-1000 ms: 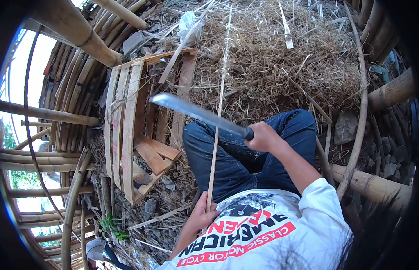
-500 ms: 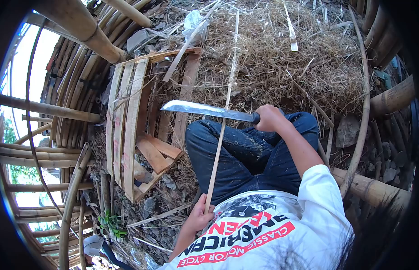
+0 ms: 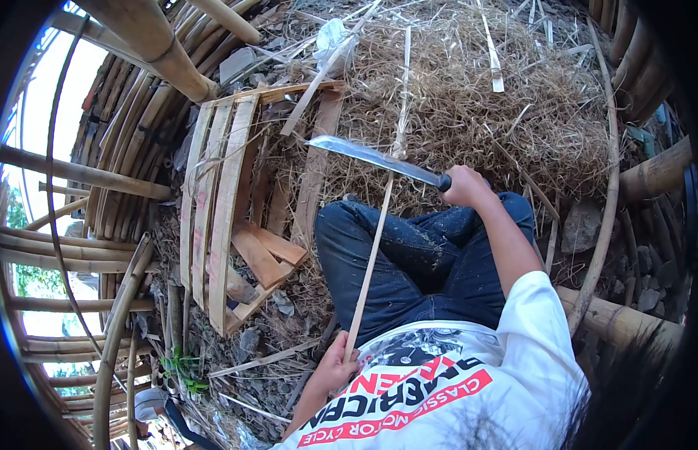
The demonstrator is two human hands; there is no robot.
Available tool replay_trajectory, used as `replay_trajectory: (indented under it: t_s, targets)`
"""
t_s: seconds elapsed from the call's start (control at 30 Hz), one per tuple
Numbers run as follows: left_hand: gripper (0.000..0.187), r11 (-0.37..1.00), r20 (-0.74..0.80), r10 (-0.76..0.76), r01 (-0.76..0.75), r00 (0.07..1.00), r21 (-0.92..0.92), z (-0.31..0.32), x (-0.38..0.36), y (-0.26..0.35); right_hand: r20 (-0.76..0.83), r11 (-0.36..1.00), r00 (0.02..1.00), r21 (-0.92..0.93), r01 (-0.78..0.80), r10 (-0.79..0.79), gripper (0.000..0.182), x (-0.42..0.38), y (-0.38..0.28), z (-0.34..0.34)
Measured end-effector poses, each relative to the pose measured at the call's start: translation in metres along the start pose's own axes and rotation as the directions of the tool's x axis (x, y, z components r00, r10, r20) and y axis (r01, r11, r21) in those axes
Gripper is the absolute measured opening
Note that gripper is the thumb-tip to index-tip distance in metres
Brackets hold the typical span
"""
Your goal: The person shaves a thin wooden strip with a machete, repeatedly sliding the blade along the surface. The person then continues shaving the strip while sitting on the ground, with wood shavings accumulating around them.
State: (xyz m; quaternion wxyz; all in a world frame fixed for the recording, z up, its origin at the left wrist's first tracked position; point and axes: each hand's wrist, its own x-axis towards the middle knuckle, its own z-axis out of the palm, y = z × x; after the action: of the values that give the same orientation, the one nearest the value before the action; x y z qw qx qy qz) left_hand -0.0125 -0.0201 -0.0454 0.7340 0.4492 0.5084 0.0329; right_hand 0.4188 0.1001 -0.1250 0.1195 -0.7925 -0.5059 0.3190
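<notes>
My right hand (image 3: 466, 186) is closed round the dark handle of a machete (image 3: 379, 158). The long blade points left and lies across a thin bamboo strip (image 3: 373, 262), beyond my knees. My left hand (image 3: 337, 363) grips the near end of that strip beside my shirt. From there the strip runs away from me over my crossed legs, and its far part looks frayed, with pale shavings on it.
A slatted wooden crate (image 3: 221, 202) stands at the left, with wood pieces inside. Dry shavings (image 3: 469, 120) cover the ground ahead. Bamboo poles (image 3: 86, 176) frame the left side, and a thick pole (image 3: 626, 319) lies at the right. A plastic bag (image 3: 334, 46) lies at the top.
My right hand and the machete have moved forward along the strip, away from my body, and the blade tip has shifted right. My left hand keeps its grip at nearly the same place.
</notes>
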Motion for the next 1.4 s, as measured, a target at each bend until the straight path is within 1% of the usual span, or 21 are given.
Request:
replay_trajectory:
  t_s: [0.03, 0.13, 0.17, 0.2, 0.27, 0.3, 0.37, 0.5, 0.57, 0.63, 0.7, 0.73, 0.8, 0.83, 0.87, 0.93, 0.97, 1.03, 1.17, 1.23, 1.4]
  targets:
    - [0.044, 0.999, 0.004, -0.026, 0.026, 1.000, -0.030, 0.001, 0.001, 0.001, -0.057, 1.000, 0.998, 0.004, 0.021, -0.020, 0.022, -0.001, 0.001, 0.005]
    - [0.042, 0.998, 0.029, -0.060, 0.060, 0.998, 0.000, 0.000, 0.002, 0.003, -0.056, 0.996, 0.998, 0.082, 0.031, -0.026, 0.024, -0.008, -0.005, 0.008]
    - [0.050, 0.999, 0.059, -0.032, 0.031, 0.998, 0.017, -0.010, 0.006, -0.012, -0.056, 0.996, 0.998, 0.082, 0.032, -0.028, 0.024, -0.010, -0.006, 0.010]
    - [0.050, 0.999, 0.055, -0.031, 0.030, 0.998, 0.020, -0.012, 0.009, -0.014, -0.063, 0.996, 0.998, 0.081, 0.035, -0.030, 0.024, -0.012, -0.007, 0.012]
    - [0.036, 0.986, -0.027, 0.019, -0.014, 0.999, 0.168, -0.012, 0.013, -0.015, -0.075, 0.996, 0.997, 0.079, 0.039, -0.033, 0.025, -0.016, -0.010, 0.018]
    - [0.036, 0.985, -0.026, 0.019, -0.014, 0.999, 0.171, -0.007, 0.014, -0.007, -0.076, 0.996, 0.997, 0.082, 0.038, -0.031, 0.025, -0.019, -0.010, 0.022]
    - [0.024, 0.901, -0.264, 0.097, 0.027, 0.960, 0.432, 0.008, 0.016, 0.011, -0.090, 0.993, 0.996, 0.116, 0.035, -0.025, 0.024, -0.026, -0.009, 0.033]
    - [0.031, 0.859, -0.336, 0.173, 0.025, 0.926, 0.512, 0.015, 0.024, 0.005, -0.094, 0.974, 0.994, 0.212, 0.077, -0.058, 0.023, -0.046, -0.015, 0.052]
    - [0.030, 0.813, -0.358, 0.278, -0.020, 0.891, 0.582, 0.020, 0.023, 0.011, -0.122, 0.976, 0.984, 0.158, 0.148, -0.129, 0.024, -0.061, -0.022, 0.059]
    - [0.028, 0.799, -0.356, 0.273, -0.004, 0.894, 0.602, 0.024, 0.022, 0.015, -0.129, 0.976, 0.978, 0.120, 0.181, -0.165, 0.025, -0.071, -0.030, 0.058]
    - [0.027, 0.780, -0.352, 0.275, 0.007, 0.895, 0.626, 0.023, 0.021, 0.016, -0.004, 0.934, 0.939, -0.102, 0.342, -0.345, 0.025, -0.072, -0.032, 0.058]
    - [0.024, 0.765, -0.349, 0.270, 0.020, 0.898, 0.643, 0.022, 0.019, 0.014, -0.009, 0.935, 0.939, -0.099, 0.341, -0.343, 0.025, -0.070, -0.032, 0.053]
    - [0.022, 0.749, -0.347, 0.264, 0.035, 0.900, 0.661, 0.021, 0.016, 0.013, 0.080, 0.898, 0.927, -0.231, 0.375, -0.367, 0.024, -0.059, -0.031, 0.036]
    - [0.021, 0.741, -0.347, 0.267, 0.039, 0.899, 0.671, 0.020, 0.013, 0.012, 0.059, 0.905, 0.931, -0.222, 0.363, -0.359, 0.024, -0.049, -0.025, 0.033]
    - [0.021, 0.733, -0.348, 0.269, 0.044, 0.898, 0.678, 0.021, 0.011, 0.012, 0.036, 0.929, 0.956, -0.231, 0.290, -0.290, 0.020, -0.040, -0.019, 0.028]
    - [0.021, 0.743, -0.351, 0.294, 0.018, 0.889, 0.669, 0.019, 0.011, 0.015, -0.066, 0.998, 0.997, -0.048, 0.042, -0.045, 0.021, -0.025, -0.008, 0.020]
    - [0.021, 0.747, -0.345, 0.322, -0.013, 0.882, 0.664, 0.020, 0.012, 0.016, -0.064, 0.997, 0.997, -0.054, 0.050, -0.053, 0.021, -0.023, -0.004, 0.022]
    - [0.022, 0.734, -0.334, 0.318, -0.008, 0.887, 0.679, 0.022, 0.016, 0.018, -0.240, 0.999, 0.971, -0.050, -0.015, 0.003, 0.023, -0.020, 0.002, 0.031]
    - [0.024, 0.736, -0.313, 0.276, 0.010, 0.909, 0.677, 0.025, 0.018, 0.021, -0.261, 0.995, 0.961, 0.066, -0.080, 0.095, 0.024, -0.052, -0.012, 0.050]
    - [0.026, 0.745, -0.317, 0.247, 0.030, 0.916, 0.667, 0.020, 0.013, 0.019, -0.304, 0.984, 0.948, 0.170, -0.048, 0.099, 0.022, -0.060, -0.010, 0.060]
    - [0.025, 0.733, -0.324, 0.227, 0.057, 0.919, 0.677, 0.019, 0.003, 0.025, -0.312, 0.991, 0.948, 0.128, -0.025, 0.065, 0.028, -0.071, -0.004, 0.065]
